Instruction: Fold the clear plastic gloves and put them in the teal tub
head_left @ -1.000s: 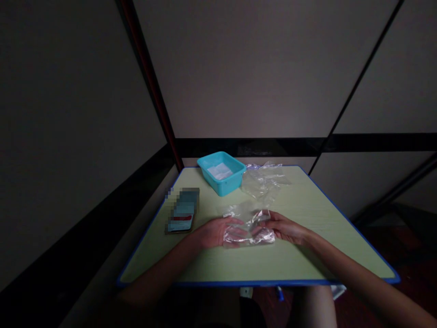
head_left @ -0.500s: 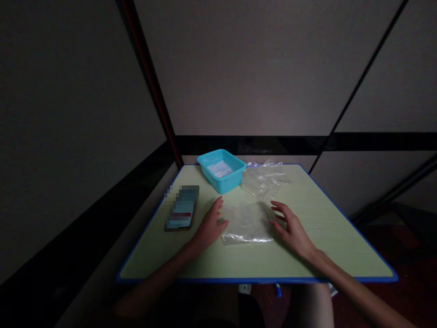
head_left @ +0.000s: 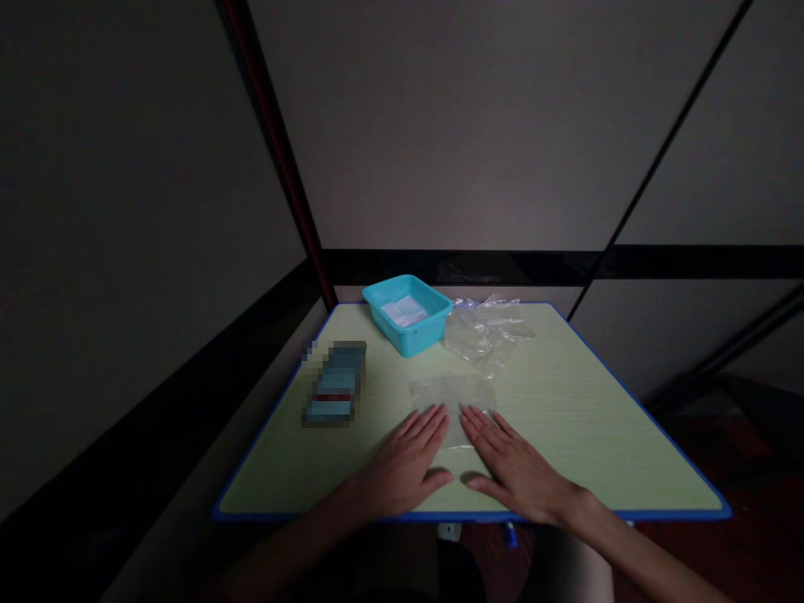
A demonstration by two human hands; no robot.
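A clear plastic bag (head_left: pixel 453 389) lies flat on the table near its front middle. My left hand (head_left: pixel 411 465) is palm down with fingers stretched, its fingertips on the bag's left part. Mirroring it, my right hand (head_left: pixel 518 469) lies palm down, fingertips on the bag's right part. Both thumbs point inward with a gap between them. Neither hand holds anything. Behind the flat bag is a crumpled heap of clear plastic (head_left: pixel 487 331).
A light blue basket (head_left: pixel 418 339) with white paper (head_left: pixel 405 311) inside stands at the back left of the blue-edged table (head_left: pixel 603 435). A pixelated phone-like object (head_left: pixel 336 385) lies at the left. Walls rise behind and to the left.
Both hands have come down and nearer the front edge, from hovering at the bag's sides to resting flat on it. The bag looks flatter.
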